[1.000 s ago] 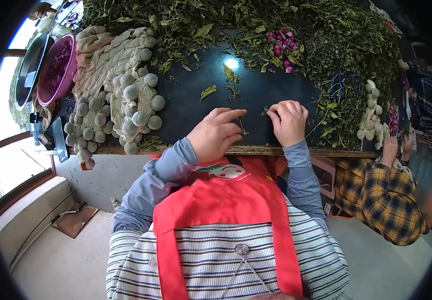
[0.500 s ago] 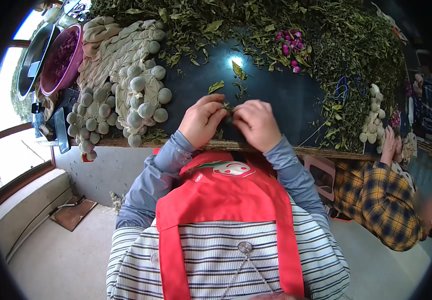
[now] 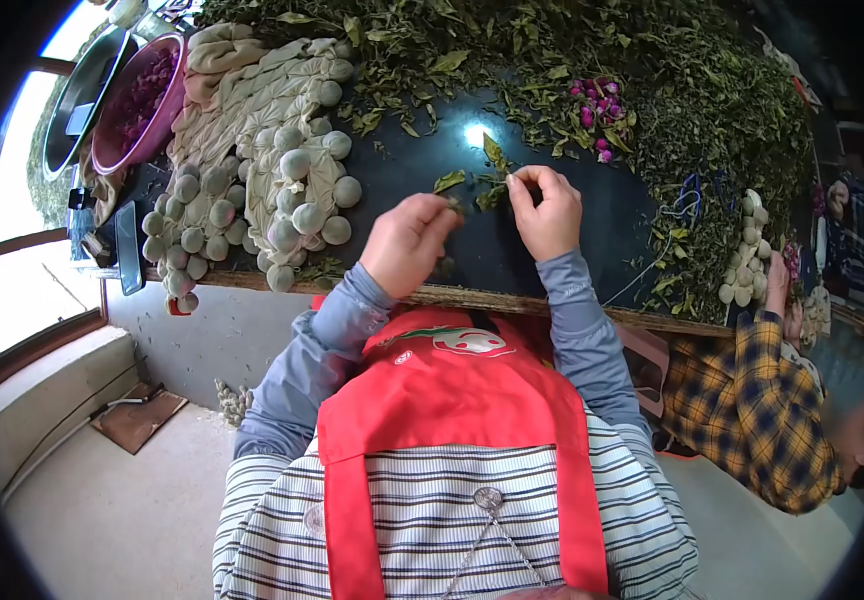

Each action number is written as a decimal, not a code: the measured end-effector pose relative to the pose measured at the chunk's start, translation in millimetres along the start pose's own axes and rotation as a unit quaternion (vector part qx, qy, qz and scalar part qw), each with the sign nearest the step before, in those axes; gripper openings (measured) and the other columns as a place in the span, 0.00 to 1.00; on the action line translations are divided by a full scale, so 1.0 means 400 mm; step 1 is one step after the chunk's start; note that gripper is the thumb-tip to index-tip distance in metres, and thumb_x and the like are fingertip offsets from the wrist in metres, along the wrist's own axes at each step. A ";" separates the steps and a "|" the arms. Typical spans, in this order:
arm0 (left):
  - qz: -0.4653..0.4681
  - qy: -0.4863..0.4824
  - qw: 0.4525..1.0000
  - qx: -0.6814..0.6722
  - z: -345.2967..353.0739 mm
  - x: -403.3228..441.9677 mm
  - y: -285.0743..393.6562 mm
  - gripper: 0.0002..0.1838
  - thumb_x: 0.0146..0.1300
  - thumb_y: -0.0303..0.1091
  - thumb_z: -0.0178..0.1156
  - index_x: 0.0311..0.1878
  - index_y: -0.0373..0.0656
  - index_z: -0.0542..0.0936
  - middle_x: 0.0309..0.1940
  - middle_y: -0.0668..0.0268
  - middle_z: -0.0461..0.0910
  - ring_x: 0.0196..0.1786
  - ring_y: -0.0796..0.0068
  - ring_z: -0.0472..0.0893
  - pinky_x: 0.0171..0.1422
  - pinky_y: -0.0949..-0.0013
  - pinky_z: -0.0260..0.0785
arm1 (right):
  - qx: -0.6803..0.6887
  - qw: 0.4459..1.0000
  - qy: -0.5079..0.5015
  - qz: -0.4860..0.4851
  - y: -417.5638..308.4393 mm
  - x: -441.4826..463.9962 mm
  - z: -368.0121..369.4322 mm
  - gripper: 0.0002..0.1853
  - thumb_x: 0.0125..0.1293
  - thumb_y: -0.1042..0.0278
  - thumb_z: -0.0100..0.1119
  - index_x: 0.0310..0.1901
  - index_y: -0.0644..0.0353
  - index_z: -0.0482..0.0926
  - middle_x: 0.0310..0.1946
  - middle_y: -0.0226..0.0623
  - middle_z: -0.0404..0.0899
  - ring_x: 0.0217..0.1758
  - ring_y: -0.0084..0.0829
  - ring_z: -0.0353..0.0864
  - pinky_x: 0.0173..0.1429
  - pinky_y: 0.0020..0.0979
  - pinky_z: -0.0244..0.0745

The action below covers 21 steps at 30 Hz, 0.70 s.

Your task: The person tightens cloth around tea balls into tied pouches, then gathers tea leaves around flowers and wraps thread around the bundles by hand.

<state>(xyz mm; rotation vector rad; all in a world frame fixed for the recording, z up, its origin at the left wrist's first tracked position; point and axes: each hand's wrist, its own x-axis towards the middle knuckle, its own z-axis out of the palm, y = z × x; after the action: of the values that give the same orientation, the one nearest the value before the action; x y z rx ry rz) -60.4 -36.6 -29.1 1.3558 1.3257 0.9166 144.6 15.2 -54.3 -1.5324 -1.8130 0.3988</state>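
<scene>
My left hand [image 3: 407,245] is closed just over the front of the dark table. A small blurred greenish bundle of leaves [image 3: 455,205] sticks out at its fingertips. My right hand [image 3: 550,215] is farther up the table, thumb and forefinger pinched at the edge of a dark green leaf [image 3: 492,196]. Just above that pinch is a yellow-green leaf [image 3: 495,152]. Another loose leaf [image 3: 449,181] lies on the tabletop between the two hands.
Dried leaves [image 3: 542,40] cover the back and right of the table. Magenta flower heads [image 3: 597,105] lie among them. At left are tied cloth with round grey-green lumps [image 3: 307,218], a pink basin [image 3: 167,110] of petals and a phone [image 3: 129,250]. A person in plaid [image 3: 752,400] works at right.
My hands, together half a second ago, have come apart. The right has moved up to the leaves on the table; the left stays low near the front, still closed. The whole view has shifted slightly.
</scene>
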 end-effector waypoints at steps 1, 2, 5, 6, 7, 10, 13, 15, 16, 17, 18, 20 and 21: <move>0.098 -0.013 0.989 0.108 0.004 -0.002 -0.004 0.06 0.69 0.28 0.55 0.44 0.39 0.80 0.54 0.62 0.78 0.30 0.74 0.78 0.34 0.74 0.72 | -0.012 1.000 -0.008 -0.004 0.005 0.004 0.006 0.04 0.60 0.66 0.63 0.33 0.53 0.78 0.27 0.24 0.80 0.31 0.31 0.76 0.51 0.33 0.66; 0.094 -0.008 0.990 0.108 0.011 -0.006 -0.006 0.06 0.69 0.28 0.55 0.44 0.39 0.80 0.54 0.62 0.78 0.30 0.74 0.78 0.34 0.74 0.72 | -0.009 1.000 -0.013 -0.007 0.009 0.000 0.008 0.04 0.60 0.66 0.63 0.33 0.53 0.78 0.27 0.24 0.80 0.31 0.31 0.76 0.51 0.33 0.66; 0.185 -0.012 0.944 0.274 0.049 0.003 -0.001 0.05 0.66 0.30 0.57 0.42 0.42 0.80 0.62 0.63 0.74 0.30 0.68 0.81 0.34 0.70 0.73 | -0.064 0.996 -0.037 -0.041 0.029 -0.012 -0.007 0.04 0.60 0.66 0.64 0.32 0.53 0.78 0.27 0.25 0.80 0.31 0.31 0.75 0.51 0.33 0.66; 0.216 -0.015 0.920 0.327 0.060 0.012 0.003 0.05 0.65 0.31 0.58 0.41 0.43 0.81 0.64 0.63 0.73 0.30 0.66 0.81 0.34 0.68 0.74 | -0.084 0.994 -0.042 -0.052 0.036 -0.011 -0.014 0.04 0.60 0.66 0.64 0.32 0.53 0.78 0.27 0.25 0.80 0.31 0.31 0.75 0.51 0.33 0.66; 0.217 -0.014 0.920 0.325 0.068 0.018 0.006 0.05 0.65 0.31 0.58 0.41 0.43 0.81 0.64 0.63 0.73 0.30 0.66 0.81 0.34 0.68 0.74 | -0.086 0.994 -0.042 -0.053 0.041 -0.012 -0.020 0.04 0.60 0.66 0.64 0.32 0.53 0.78 0.27 0.25 0.80 0.31 0.31 0.75 0.51 0.33 0.66; 0.176 -0.075 0.902 0.387 0.088 0.027 0.023 0.05 0.64 0.33 0.59 0.39 0.45 0.81 0.69 0.66 0.68 0.33 0.63 0.83 0.35 0.66 0.75 | -0.119 0.990 -0.036 -0.062 0.053 -0.035 -0.041 0.05 0.60 0.66 0.64 0.33 0.54 0.79 0.28 0.26 0.80 0.31 0.31 0.76 0.49 0.33 0.67; 0.155 -0.108 0.883 0.429 0.108 0.041 0.032 0.05 0.63 0.34 0.59 0.38 0.45 0.81 0.70 0.66 0.67 0.34 0.62 0.83 0.35 0.65 0.76 | -0.108 0.993 -0.023 -0.036 0.066 -0.030 -0.070 0.05 0.60 0.66 0.64 0.33 0.54 0.79 0.28 0.27 0.80 0.32 0.32 0.76 0.48 0.34 0.68; 0.124 -0.132 0.863 0.471 0.118 0.042 0.035 0.05 0.64 0.35 0.59 0.37 0.46 0.81 0.69 0.67 0.68 0.34 0.63 0.83 0.35 0.66 0.76 | -0.058 0.998 -0.012 0.021 0.075 -0.021 -0.095 0.05 0.60 0.66 0.64 0.34 0.54 0.79 0.29 0.28 0.80 0.32 0.32 0.76 0.46 0.35 0.69; 0.109 -0.146 0.851 0.493 0.118 0.041 0.035 0.05 0.64 0.35 0.59 0.37 0.46 0.81 0.69 0.67 0.68 0.35 0.63 0.84 0.35 0.66 0.77 | -0.031 0.998 -0.006 0.051 0.081 -0.020 -0.104 0.05 0.59 0.66 0.64 0.34 0.54 0.79 0.30 0.28 0.80 0.33 0.33 0.77 0.46 0.35 0.69; 0.108 -0.146 0.851 0.493 0.116 0.039 0.028 0.05 0.64 0.35 0.59 0.37 0.46 0.81 0.69 0.67 0.68 0.35 0.63 0.84 0.35 0.66 0.77 | -0.031 0.998 -0.006 0.051 0.094 -0.020 -0.109 0.05 0.59 0.66 0.64 0.34 0.54 0.79 0.30 0.28 0.80 0.33 0.33 0.77 0.46 0.35 0.69; 0.135 -0.114 0.868 0.464 0.113 0.039 0.012 0.05 0.64 0.35 0.59 0.37 0.46 0.81 0.69 0.67 0.69 0.34 0.63 0.83 0.34 0.65 0.76 | -0.057 0.997 -0.005 0.051 0.114 -0.018 -0.110 0.05 0.60 0.66 0.64 0.34 0.54 0.79 0.30 0.28 0.80 0.32 0.33 0.77 0.45 0.36 0.70; 0.188 -0.051 0.896 0.400 0.110 0.041 -0.017 0.05 0.64 0.35 0.59 0.38 0.46 0.81 0.68 0.67 0.70 0.32 0.63 0.83 0.33 0.65 0.76 | -0.110 0.993 -0.003 0.052 0.151 -0.014 -0.113 0.04 0.60 0.67 0.64 0.35 0.55 0.79 0.31 0.29 0.81 0.32 0.33 0.77 0.44 0.37 0.70; 0.214 -0.022 0.906 0.365 0.114 0.042 -0.030 0.05 0.63 0.35 0.58 0.38 0.47 0.81 0.68 0.67 0.70 0.31 0.63 0.83 0.32 0.64 0.75 | -0.137 0.989 -0.002 0.055 0.165 -0.018 -0.115 0.04 0.60 0.68 0.64 0.35 0.55 0.79 0.31 0.29 0.81 0.32 0.33 0.77 0.43 0.38 0.71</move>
<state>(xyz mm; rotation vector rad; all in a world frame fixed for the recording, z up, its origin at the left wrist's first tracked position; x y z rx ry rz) -17.5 -27.7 -53.0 2.3032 1.4239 0.6702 224.4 15.0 -67.4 -1.8250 -1.8511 0.2081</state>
